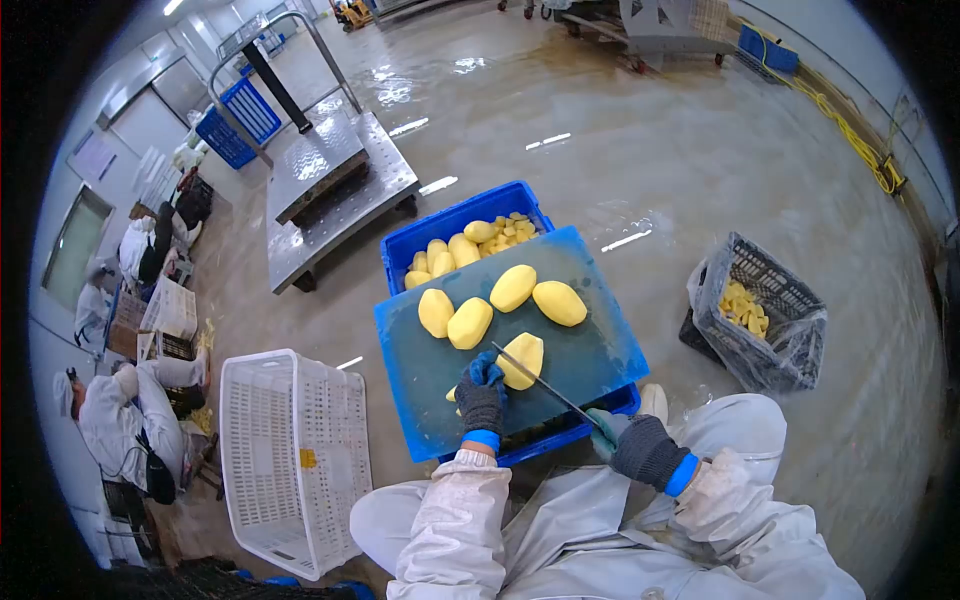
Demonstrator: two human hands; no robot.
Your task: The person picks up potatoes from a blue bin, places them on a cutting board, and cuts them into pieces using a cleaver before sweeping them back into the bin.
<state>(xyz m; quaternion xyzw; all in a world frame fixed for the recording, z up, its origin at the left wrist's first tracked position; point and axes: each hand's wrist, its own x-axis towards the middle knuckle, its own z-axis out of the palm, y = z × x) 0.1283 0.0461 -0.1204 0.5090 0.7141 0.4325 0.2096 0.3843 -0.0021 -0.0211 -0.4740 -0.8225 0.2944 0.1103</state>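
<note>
My right hand (628,443), in a grey glove, is closed round the handle of a knife (550,388). The blade slants up and left across a peeled potato (523,360) on the blue cutting board (410,400). My left hand (482,392), gloved, is beside that potato's left side; its fingers are bent, and what they hold, if anything, is hidden. A small yellow piece shows left of it. Four more peeled potatoes (470,323) lie farther up the board. Under the board, a blue crate (395,250) holds whole potatoes and cut pieces.
An upright white basket (295,460) stands at left, a lined grey crate (765,310) of yellow pieces at right. A metal trolley (350,200) is beyond the board. Co-workers in white (125,420) sit at far left. A yellow hose (850,130) lies along the right wall.
</note>
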